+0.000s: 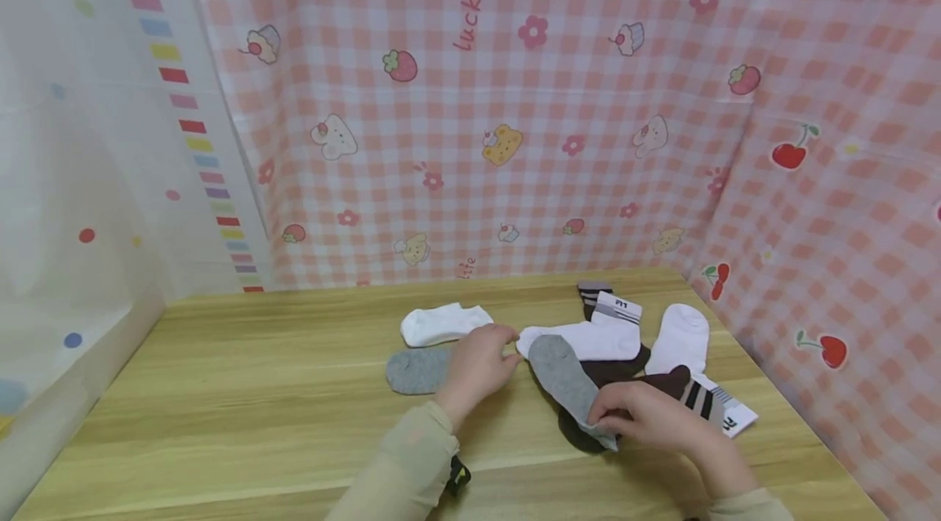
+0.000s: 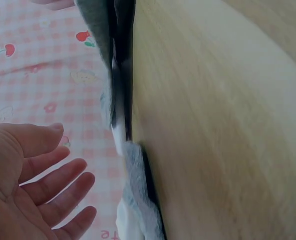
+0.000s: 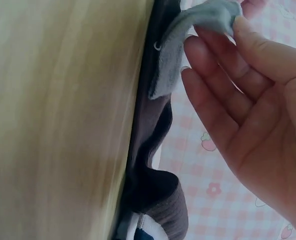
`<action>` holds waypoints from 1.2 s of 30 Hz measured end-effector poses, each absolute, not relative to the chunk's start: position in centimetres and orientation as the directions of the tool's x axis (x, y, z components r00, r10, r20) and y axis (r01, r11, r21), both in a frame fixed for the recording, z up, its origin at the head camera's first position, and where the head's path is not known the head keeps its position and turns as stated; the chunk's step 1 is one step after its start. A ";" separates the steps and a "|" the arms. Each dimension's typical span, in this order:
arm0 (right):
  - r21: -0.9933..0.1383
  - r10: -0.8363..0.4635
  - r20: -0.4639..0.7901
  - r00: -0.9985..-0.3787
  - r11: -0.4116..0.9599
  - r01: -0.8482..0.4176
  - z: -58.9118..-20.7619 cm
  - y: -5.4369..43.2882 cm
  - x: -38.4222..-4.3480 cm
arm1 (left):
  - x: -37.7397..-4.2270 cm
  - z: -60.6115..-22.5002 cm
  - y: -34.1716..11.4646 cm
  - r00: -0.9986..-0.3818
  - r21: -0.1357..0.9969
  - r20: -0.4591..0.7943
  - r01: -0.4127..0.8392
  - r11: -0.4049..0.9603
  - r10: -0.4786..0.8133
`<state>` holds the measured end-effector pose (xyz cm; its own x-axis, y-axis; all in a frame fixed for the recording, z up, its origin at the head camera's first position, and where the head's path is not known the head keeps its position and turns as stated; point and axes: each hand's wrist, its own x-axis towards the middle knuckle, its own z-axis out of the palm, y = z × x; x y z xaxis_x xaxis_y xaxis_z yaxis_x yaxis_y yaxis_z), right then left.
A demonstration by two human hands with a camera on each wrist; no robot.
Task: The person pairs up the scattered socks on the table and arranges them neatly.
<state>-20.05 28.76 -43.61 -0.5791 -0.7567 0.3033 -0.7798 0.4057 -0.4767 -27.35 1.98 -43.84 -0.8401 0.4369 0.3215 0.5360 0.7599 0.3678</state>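
Observation:
My right hand (image 1: 650, 415) pinches the cuff end of a grey ankle sock (image 1: 562, 374) between thumb and fingers; its toe end points away, over the pile. The right wrist view has the grey cuff (image 3: 215, 17) bent up at the thumb, the other fingers loosely extended. My left hand (image 1: 481, 366) hovers by a second grey sock (image 1: 415, 371), covering part of it from the head. Its fingers are spread and hold nothing in the left wrist view. Behind that sock lies a white sock (image 1: 441, 325).
Under and around the held sock are dark brown socks (image 1: 581, 433) and a white sock (image 1: 610, 340). Another white sock (image 1: 680, 337) lies at the right, near striped cuffs (image 1: 706, 402). Checked curtains (image 1: 500, 202) enclose the wooden table (image 1: 243, 407) at back and right.

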 end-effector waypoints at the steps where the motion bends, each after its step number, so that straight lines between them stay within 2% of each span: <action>1: -0.478 -0.759 0.299 -0.578 0.405 -0.780 -43.7 28.7 -20.0 | -27.3 -43.9 2.1 -0.841 0.370 0.321 0.535 0.760 0.435; 4: -0.489 -0.756 0.278 -0.593 0.420 -0.764 -43.8 28.6 -19.9 | -27.3 -44.0 2.4 -0.846 0.380 0.317 0.528 0.760 0.429; 6: -0.489 -0.735 0.266 -0.624 0.455 -0.744 -43.8 28.6 -19.8 | -27.3 -44.0 2.6 -0.848 0.380 0.315 0.525 0.761 0.427; 13: -0.479 -0.565 0.215 -0.796 0.650 -0.590 -43.5 28.7 -19.5 | -27.4 -43.6 3.5 -0.863 0.418 0.275 0.504 0.756 0.423; 18: -0.483 -0.439 0.174 -0.881 0.742 -0.465 -43.3 28.8 -19.5 | -27.8 -43.5 4.1 -0.876 0.473 0.231 0.481 0.738 0.424; 25: -0.505 -0.352 0.169 -0.920 0.771 -0.388 -43.6 29.1 -19.5 | -28.3 -43.5 4.4 -0.870 0.565 0.199 0.479 0.672 0.452; 36: -0.506 -0.295 0.069 -0.953 0.813 -0.288 -44.2 29.1 -19.7 | -28.8 -44.3 4.8 -0.865 0.716 0.188 0.445 0.538 0.465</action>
<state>-19.70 29.12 -44.18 -0.9531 -0.2946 0.0695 -0.2881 0.8128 -0.5064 -28.75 4.78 -44.28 -0.8650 0.4653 0.1876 0.4449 0.5385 0.7156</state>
